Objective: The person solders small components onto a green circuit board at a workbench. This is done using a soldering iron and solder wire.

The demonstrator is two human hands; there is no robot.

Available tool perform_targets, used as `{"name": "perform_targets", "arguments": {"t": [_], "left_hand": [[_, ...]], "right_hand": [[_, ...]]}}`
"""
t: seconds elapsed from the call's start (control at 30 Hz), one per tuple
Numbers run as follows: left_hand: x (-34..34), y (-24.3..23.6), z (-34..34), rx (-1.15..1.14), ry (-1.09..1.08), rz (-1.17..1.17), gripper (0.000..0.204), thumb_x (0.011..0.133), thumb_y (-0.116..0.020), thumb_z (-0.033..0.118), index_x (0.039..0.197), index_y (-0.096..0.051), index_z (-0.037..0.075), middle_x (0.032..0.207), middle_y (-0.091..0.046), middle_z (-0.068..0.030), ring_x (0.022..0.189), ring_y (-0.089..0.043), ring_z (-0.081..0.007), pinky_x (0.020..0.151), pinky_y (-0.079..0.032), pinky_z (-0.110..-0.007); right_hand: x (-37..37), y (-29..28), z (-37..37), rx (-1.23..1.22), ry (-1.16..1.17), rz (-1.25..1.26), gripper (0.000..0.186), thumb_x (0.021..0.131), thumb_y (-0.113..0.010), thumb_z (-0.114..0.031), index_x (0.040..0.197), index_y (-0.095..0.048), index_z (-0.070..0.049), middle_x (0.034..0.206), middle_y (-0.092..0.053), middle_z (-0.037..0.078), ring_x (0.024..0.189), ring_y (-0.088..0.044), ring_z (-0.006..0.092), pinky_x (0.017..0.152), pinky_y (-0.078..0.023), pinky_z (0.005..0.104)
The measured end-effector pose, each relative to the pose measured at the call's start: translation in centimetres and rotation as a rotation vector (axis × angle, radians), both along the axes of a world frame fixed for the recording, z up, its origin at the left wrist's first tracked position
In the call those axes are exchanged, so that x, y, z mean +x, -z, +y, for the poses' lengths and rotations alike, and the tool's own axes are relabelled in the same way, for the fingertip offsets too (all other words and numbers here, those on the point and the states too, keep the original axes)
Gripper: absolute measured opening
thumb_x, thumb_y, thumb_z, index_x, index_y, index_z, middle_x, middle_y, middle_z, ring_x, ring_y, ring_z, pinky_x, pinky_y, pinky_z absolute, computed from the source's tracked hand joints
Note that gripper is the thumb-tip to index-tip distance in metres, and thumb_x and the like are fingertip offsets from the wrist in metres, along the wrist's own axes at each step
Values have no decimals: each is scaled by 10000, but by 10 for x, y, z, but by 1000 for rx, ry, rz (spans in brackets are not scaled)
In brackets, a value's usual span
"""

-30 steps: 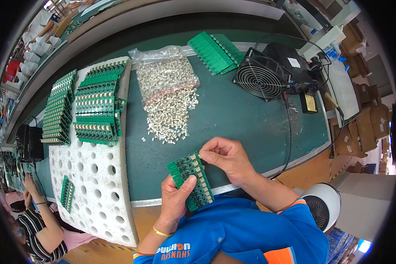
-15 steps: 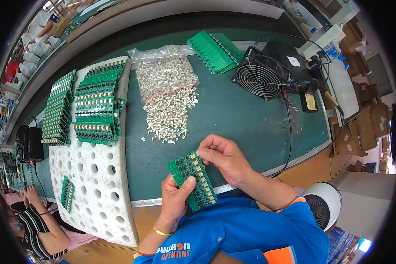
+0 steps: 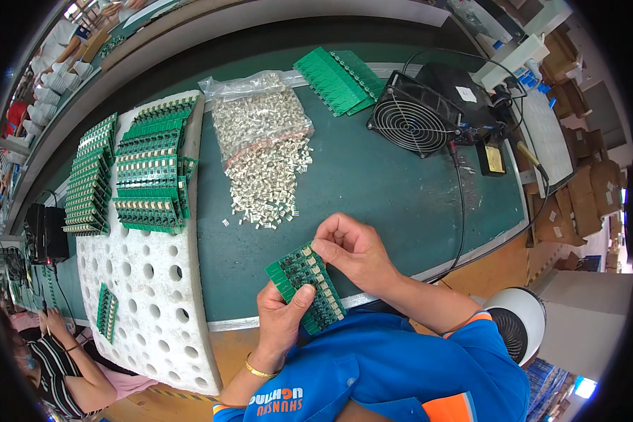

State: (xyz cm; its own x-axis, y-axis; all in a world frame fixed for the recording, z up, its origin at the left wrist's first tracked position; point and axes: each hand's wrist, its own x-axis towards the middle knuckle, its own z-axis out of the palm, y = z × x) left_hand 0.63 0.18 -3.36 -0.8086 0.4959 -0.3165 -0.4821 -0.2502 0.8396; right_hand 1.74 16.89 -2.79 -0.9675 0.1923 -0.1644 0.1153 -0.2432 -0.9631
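My left hand (image 3: 281, 316) grips a green circuit board panel (image 3: 325, 304) near the table's front edge, its thumb lying across the face. A row of small white connectors runs down the panel beside dark components. At the panel's far end, my right hand (image 3: 355, 252) has thumb and forefinger pinched together by the last connector. Whatever those fingertips hold is hidden. Beyond both hands lies a heap of loose white connectors (image 3: 264, 193), spilling from a clear plastic bag (image 3: 257, 116) full of the same parts.
On the left, a white foam sheet with holes (image 3: 137, 264) carries overlapping populated boards (image 3: 148, 169) and one small board (image 3: 107, 313). Bare green boards (image 3: 334, 81) lie at the back. A black fan (image 3: 411, 119) and a soldering iron (image 3: 531, 158) stand right. A co-worker's arm (image 3: 84, 366) shows lower left.
The whole view has shifted slightly. My right fingertips remain pinched at the panel's far end, and my left hand keeps its grip. The co-worker's hands at lower left have moved a little.
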Motion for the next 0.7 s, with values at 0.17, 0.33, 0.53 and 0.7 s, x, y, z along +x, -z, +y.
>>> {"name": "perform_targets", "arguments": {"t": [0.17,0.33,0.53,0.7], "left_hand": [[0,0,-5,-22,14,44,244,884,-675,136,1089,-633,10,954,-668,-17,815,-589,-66,730,-505,-235],[2,-3,-5,-30,-14,37,231,882,-677,131,1073,-635,7,947,-666,-17,808,-582,-62,728,-508,-239],[0,-1,-11,13,-54,-18,239,897,-650,119,1105,-615,6,963,-667,-33,826,-606,-82,740,-523,-257],[-10,-5,-11,181,-213,-245,223,933,-584,101,1143,-562,30,1018,-660,-68,852,-652,-129,745,-559,-290]], "right_hand": [[3,3,-2,103,-29,26,166,923,-612,-173,881,-557,-22,730,-555,-33,635,-474,19,556,-406,215],[3,12,-13,186,35,107,163,923,-607,-170,877,-557,-22,722,-560,-6,636,-488,39,563,-415,226],[-8,5,-9,141,-68,29,126,944,-582,-138,902,-562,-21,795,-549,-35,723,-484,16,613,-419,200],[-43,0,16,902,-94,224,84,836,-640,-104,828,-601,-30,747,-597,74,688,-598,212,600,-457,339]]}}
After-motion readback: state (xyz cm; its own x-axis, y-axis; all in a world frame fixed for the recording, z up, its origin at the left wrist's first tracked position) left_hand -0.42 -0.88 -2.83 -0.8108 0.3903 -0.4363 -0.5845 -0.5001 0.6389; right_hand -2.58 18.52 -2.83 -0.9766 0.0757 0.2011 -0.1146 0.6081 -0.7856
